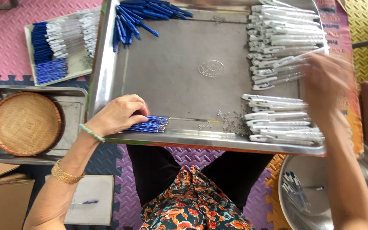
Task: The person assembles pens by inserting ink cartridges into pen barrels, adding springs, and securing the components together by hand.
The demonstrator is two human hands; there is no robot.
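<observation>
Steel tray (107, 64) is laid across the lap as the work surface. Blue refills (150, 125) are bunched at its near-left edge, pinned under the left hand (118, 115); fingers are curled down over the bundle's left end, tips fanned to the right. White pen barrels (277, 123) are stacked near-right, a second stack (282, 42) far-right. The right hand (326, 81) is caught over the far stack, heavily blurred; whether a barrel is held or fingers are spread cannot be told. Small springs (231, 121) are scattered between refills and near barrels. Blue caps (137, 17) are heaped far-left.

Judgement: one refill is best slid out by thumb while the rest are kept pressed flat, so the bundle isn't rolled. A barrel should be taken from the top of the stack, open end toward the refills. Springs should be kept clear of the sweep, since they are easily flicked off the rim.
</observation>
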